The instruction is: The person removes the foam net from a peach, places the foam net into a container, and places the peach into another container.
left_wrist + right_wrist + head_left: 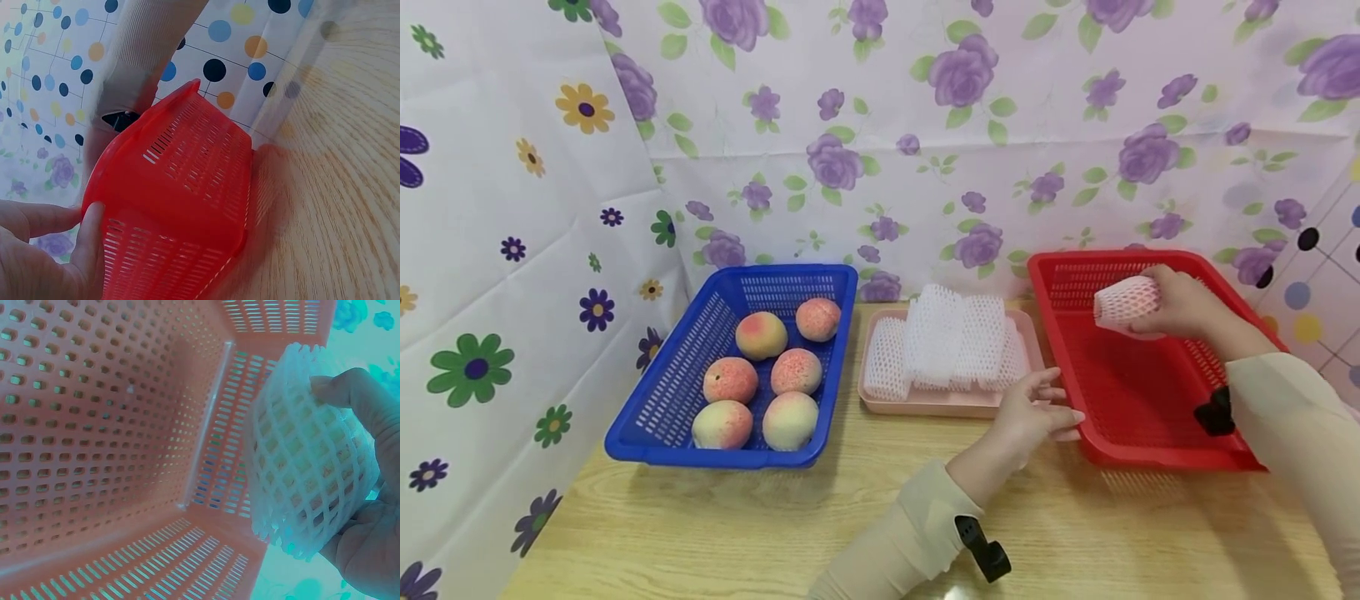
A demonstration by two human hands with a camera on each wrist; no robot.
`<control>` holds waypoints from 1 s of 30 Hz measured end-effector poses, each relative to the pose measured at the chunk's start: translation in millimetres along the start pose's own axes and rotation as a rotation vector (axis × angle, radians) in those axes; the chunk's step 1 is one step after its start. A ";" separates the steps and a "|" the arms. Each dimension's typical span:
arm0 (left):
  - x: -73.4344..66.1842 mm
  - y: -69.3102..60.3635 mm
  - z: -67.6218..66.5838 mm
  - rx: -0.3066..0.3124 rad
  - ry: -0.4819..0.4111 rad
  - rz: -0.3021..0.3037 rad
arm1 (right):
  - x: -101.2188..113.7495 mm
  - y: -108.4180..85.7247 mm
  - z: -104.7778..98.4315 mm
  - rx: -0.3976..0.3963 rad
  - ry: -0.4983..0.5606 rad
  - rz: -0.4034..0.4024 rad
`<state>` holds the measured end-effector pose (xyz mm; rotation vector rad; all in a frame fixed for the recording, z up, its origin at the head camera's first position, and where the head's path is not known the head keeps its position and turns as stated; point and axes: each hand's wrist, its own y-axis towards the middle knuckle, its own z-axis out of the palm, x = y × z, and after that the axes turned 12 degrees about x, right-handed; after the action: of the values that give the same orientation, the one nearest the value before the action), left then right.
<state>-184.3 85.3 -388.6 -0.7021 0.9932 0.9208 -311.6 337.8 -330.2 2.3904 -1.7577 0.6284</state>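
My right hand (pixel 1183 304) grips a peach wrapped in a white foam net sleeve (pixel 1127 302), held over the back part of the red basket (pixel 1078 400). Seen from the right wrist, the net (pixel 306 456) covers the fruit, with the thumb and fingers around it. At the basket's left rim is my left hand (pixel 1026 417); the left wrist view has its thumb and a finger pinching the rim (pixel 87 194). Several bare peaches (pixel 730 379) lie in the blue basket (pixel 651 454) on the left.
Between the baskets, a pink tray (pixel 925 410) holds a pile of white foam net sleeves (pixel 951 337). Everything stands on a wood-grain table (pixel 715 533). Flowered cloth (pixel 887 183) hangs behind and to the left, dotted cloth (pixel 1315 308) to the right.
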 end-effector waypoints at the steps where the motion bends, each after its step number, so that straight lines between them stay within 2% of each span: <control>1: -0.1 0.2 -0.2 0.000 0.001 -0.002 | 1.3 -1.3 -0.9 -0.001 0.001 -0.003; 9: 0.0 1.0 -1.2 -0.003 0.012 0.003 | 12.4 -12.9 -8.3 0.001 0.015 0.010; 24: -0.8 0.7 -4.0 -0.014 0.028 0.001 | 34.6 -38.2 -17.1 -0.025 0.008 -0.041; 30: -4.4 1.6 -12.1 -0.007 0.045 0.030 | 44.3 -46.5 -21.0 -0.008 0.051 -0.052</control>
<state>-191.5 74.5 -389.4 -0.7179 1.0429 0.9385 -262.8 320.4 -286.8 2.3843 -1.6691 0.6687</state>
